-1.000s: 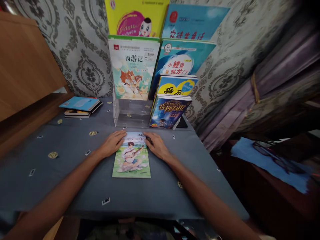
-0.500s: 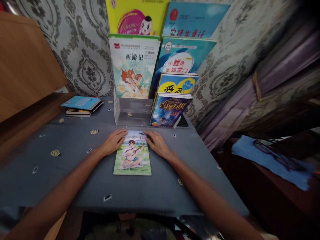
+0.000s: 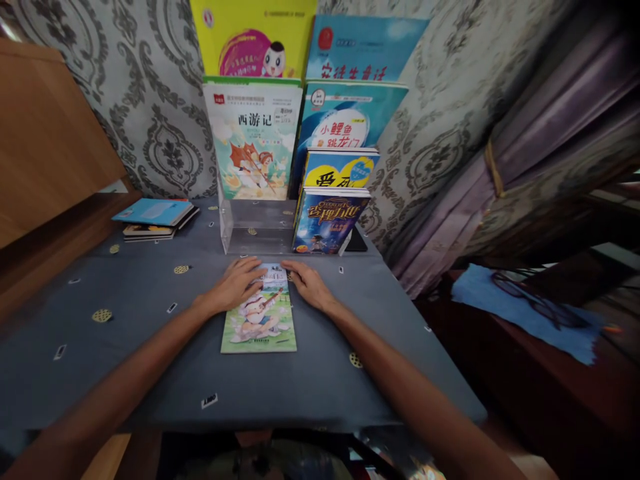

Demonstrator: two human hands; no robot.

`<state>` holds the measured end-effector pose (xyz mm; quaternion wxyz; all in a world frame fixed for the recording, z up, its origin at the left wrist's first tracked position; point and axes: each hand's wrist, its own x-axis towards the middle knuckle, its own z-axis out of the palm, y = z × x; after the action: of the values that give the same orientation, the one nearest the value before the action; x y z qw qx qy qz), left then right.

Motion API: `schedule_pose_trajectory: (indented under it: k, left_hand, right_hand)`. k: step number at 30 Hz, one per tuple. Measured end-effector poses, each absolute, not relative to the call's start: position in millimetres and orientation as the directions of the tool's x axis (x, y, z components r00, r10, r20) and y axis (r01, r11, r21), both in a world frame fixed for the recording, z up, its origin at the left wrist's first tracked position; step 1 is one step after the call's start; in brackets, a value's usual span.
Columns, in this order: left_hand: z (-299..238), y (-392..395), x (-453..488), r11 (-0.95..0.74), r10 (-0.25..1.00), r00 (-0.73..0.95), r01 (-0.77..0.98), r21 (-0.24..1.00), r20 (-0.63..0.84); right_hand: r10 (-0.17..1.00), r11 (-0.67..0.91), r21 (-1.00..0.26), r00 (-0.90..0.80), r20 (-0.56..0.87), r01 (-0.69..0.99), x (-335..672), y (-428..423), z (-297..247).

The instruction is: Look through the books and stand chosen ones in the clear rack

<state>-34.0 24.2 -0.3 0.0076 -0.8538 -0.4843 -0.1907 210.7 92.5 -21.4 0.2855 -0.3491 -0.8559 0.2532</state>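
Left hand [image 3: 236, 283] overlies the book [image 3: 260, 330], right hand [image 3: 311, 287] apparently touches it, fingers [image 3: 295, 268] spread, empty.

The desk [image 3: 300, 393] is covered in grey with yellow motifs [image 3: 103, 315]; the flat booklet [image 3: 266, 320] is coloured green and white; the wall [image 3: 173, 150] is medallion-patterned in grey.

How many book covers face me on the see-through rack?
6 covers show clearly: left, yellow behind white; right, back to front, blue, teal, yellow-and-blue, dark blue. More books may hide behind them.
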Motion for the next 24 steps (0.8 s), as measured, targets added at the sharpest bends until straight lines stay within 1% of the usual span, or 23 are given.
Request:
schedule_pose_trajectory:
  k: [3, 8, 11, 15, 21, 24]
  left_hand:
    - [4, 26, -13, -0.604, 0.777, 0.538, 0.783, 0.148, 0.328]
    - [10, 6, 11, -0.717, 0.684, 0.648, 0.68, 0.151, 0.334]
    - [17, -19, 19, -0.763, 0.645, 0.715, 0.623, 0.172, 0.272]
    - [24, -58, 26, -0.824, 0.561, 0.804, 0.521, 0.222, 0.196]
    - [21, -84, 29, -0.813, 0.566, 0.811, 0.516, 0.27, 0.152]
    - [20, -83, 28, -0.808, 0.567, 0.813, 0.519, 0.278, 0.129]
  right_hand:
    - [0.739, 0.623, -0.658, -0.593, 0.319, 0.423, 210, 94, -22]
    - [0.747, 0.596, -0.705, -0.589, 0.31, 0.384, 209, 94, -21]
    - [0.758, 0.574, -0.722, -0.584, 0.289, 0.387, 208, 92, -20]
    - [0.771, 0.565, -0.721, -0.57, 0.286, 0.402, 206, 90, -17]
    - [0.772, 0.566, -0.714, -0.57, 0.282, 0.413, 204, 88, -15]
    - [0.767, 0.591, -0.674, -0.57, 0.296, 0.444, 203, 86, -15]
